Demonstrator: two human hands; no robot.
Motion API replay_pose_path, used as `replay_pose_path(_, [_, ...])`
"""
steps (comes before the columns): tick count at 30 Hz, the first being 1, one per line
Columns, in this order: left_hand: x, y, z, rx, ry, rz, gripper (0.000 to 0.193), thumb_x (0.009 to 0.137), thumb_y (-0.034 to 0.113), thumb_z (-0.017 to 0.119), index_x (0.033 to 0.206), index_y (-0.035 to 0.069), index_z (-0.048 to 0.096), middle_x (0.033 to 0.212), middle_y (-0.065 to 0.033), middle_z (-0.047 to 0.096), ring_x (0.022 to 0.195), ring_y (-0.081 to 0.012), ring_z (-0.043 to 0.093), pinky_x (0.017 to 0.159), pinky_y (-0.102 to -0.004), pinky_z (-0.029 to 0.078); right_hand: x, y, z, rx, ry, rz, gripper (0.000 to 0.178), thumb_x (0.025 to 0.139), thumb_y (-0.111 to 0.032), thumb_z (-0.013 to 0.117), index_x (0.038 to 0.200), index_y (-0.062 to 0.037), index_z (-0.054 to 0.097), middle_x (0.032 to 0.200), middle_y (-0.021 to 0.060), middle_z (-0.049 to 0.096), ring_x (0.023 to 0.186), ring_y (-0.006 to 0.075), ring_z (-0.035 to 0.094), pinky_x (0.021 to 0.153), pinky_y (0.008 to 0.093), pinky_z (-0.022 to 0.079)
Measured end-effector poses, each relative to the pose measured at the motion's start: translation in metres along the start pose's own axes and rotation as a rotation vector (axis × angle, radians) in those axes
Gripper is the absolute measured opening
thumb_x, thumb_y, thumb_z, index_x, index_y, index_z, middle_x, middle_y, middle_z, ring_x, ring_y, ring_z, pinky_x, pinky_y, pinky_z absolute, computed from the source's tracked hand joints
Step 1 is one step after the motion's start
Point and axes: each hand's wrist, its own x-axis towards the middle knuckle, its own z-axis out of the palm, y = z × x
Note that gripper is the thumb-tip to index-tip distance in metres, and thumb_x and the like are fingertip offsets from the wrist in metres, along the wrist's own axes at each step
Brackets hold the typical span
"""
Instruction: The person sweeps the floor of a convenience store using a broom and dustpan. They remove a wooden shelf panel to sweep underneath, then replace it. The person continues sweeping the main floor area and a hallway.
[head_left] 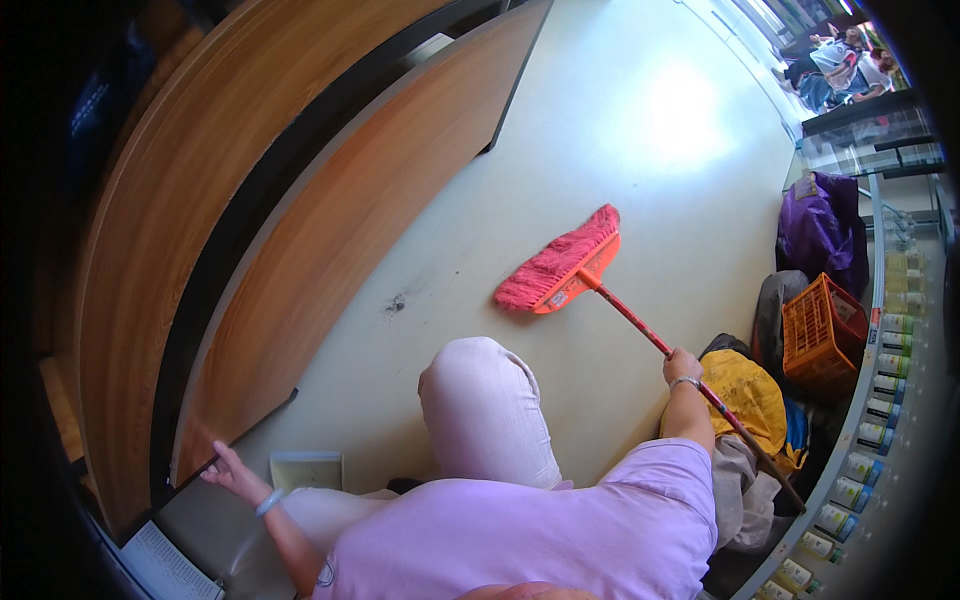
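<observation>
My right hand (682, 366) is closed around the red handle of a broom (565, 262). Its orange head with pink-red bristles rests on the pale floor ahead of me, and the far end of the handle runs back past my forearm toward the right. On the left, my left hand (236, 474) is held out empty, with fingers stretched, near the lower edge of a wood-coloured desk panel (340, 230). A small patch of dark dirt (396, 303) lies on the floor between the panel and the bristles.
A shelf with several small bottles (872, 435) curves along the right. Beside it are a purple bag (822, 230), an orange plastic basket (822, 325) and a yellow cloth bag (742, 395). A shallow tray (306, 470) sits near my left leg. People (840, 65) show at the far right.
</observation>
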Motion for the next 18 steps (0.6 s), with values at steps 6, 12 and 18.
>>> replay_pose_path(6, [-0.001, 0.000, 0.001, -0.094, -0.037, 0.148, 0.059, 0.091, 0.022, 0.063, 0.133, -0.003, 0.029, 0.128, -0.0203, 0.051, 0.115, -0.0261, 0.054, 0.102, -0.0362, 0.038, -0.017, -0.005, -0.013, 0.027, 0.006, -0.099, 0.024, 0.084, -0.035, 0.056, 0.089, -0.0154, 0.069, 0.088, 0.0141, 0.068, 0.085, 0.0332, 0.066, 0.076, 0.0440, 0.053])
replay_pose_path(12, [-0.004, -0.004, -0.001, -0.064, -0.024, 0.099, 0.058, 0.093, 0.022, 0.061, 0.134, -0.003, 0.028, 0.133, -0.0212, 0.046, 0.119, -0.0260, 0.050, 0.103, -0.0371, 0.037, -0.026, -0.012, -0.019, 0.038, 0.017, -0.120, 0.027, 0.085, -0.038, 0.054, 0.090, -0.0145, 0.068, 0.089, 0.0158, 0.068, 0.085, 0.0361, 0.065, 0.076, 0.0463, 0.052])
replay_pose_path(18, [-0.006, -0.015, -0.006, 0.059, -0.127, 0.131, 0.066, 0.095, 0.022, 0.057, 0.141, -0.005, 0.018, 0.143, -0.0235, 0.033, 0.131, -0.0288, 0.039, 0.107, -0.0377, 0.035, -0.050, -0.039, -0.060, 0.152, -0.116, -0.289, 0.023, 0.083, -0.030, 0.058, 0.097, -0.0127, 0.064, 0.090, 0.0182, 0.066, 0.087, 0.0374, 0.063, 0.076, 0.0471, 0.051])
